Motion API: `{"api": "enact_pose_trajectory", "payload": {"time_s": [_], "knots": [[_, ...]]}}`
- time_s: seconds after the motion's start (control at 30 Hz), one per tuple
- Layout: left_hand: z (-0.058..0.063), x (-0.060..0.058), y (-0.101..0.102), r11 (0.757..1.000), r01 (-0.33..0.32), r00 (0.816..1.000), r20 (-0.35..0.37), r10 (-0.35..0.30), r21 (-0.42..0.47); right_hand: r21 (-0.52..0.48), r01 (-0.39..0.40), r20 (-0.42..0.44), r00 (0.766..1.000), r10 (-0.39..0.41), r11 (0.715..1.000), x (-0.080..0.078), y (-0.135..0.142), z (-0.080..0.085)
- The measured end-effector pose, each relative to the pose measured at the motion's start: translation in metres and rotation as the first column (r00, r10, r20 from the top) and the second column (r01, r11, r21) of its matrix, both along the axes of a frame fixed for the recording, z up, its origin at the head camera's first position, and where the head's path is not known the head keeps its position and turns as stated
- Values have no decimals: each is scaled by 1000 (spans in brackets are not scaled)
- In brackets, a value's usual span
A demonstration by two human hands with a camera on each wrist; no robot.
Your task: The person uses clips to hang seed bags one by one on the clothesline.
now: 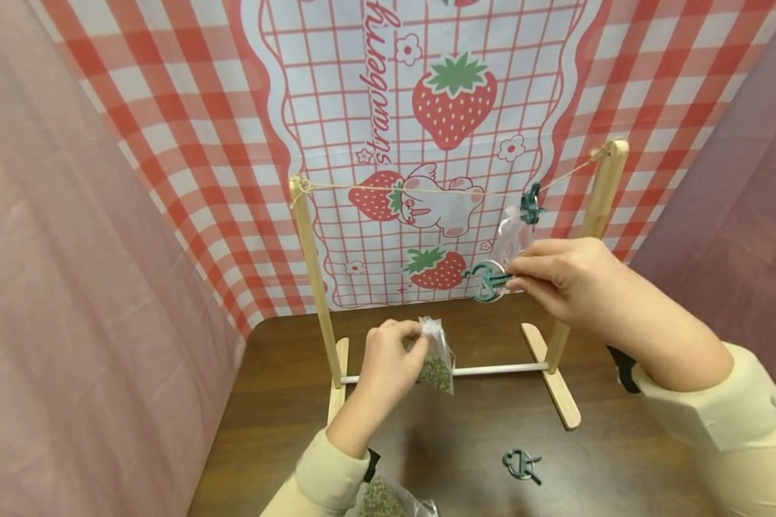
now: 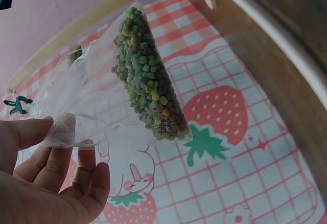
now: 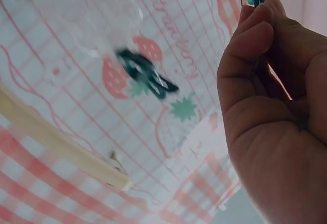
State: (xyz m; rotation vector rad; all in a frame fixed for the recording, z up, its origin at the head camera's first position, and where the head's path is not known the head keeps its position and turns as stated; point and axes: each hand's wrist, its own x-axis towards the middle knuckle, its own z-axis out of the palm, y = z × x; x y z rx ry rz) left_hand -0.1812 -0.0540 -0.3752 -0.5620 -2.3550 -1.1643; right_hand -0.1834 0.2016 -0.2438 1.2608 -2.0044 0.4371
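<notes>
Here you are, facing a wooden frame (image 1: pixel 609 179) on the dark worktop (image 1: pixel 446 452), a string (image 1: pixel 427 189) tied between its posts and a white rod (image 1: pixel 501 370) joining them low down. A strawberry-print cloth (image 1: pixel 454 108) backs the whole scene. Toward the string's right end a green clip (image 1: pixel 530 205) grips a hung bag (image 1: pixel 516 228), and your right hand (image 1: pixel 572 276) covers the bag's lower part, your arm crossing the right post. A loose clip (image 1: pixel 521 465) lies on the worktop in front of the frame; a second filled bag (image 1: pixel 383 500) sits at the bottom edge, partly behind your left sleeve.

And your left hand (image 1: pixel 391 355) has the near bag (image 1: pixel 436 370) pinched by its top between thumb and fingers, well below the string, just in front of the rod. It's sheer, whitish mesh, crumpled above, its lower end packed with small pebbly bits, mostly green, some yellow and brownish. Your right hand pinches a rounded green clip (image 1: pixel 487 280) by its handles, its ring toward your left, apart from that bag.
</notes>
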Motion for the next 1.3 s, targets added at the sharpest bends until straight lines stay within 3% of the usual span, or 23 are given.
{"api": "enact_pose_trajectory", "payload": {"time_s": [0.33,0.53,0.8,1.07,1.3], "knots": [[39,-37,8,1000,11,998,-62,-10,26,101,67,-42,997,-63,993,-15,-3,62],[62,-54,15,999,-26,996,-85,29,29,176,134,4,991,-137,975,-29,-7,87],[86,-70,26,999,6,998,-65,-3,50,280,201,7,977,-212,939,-42,-14,102],[101,-80,31,998,23,995,-95,-17,66,421,304,186,893,-409,855,-50,-23,115],[110,-87,36,994,17,999,-50,-11,111,450,312,211,873,-439,837,-55,-34,115]]}}
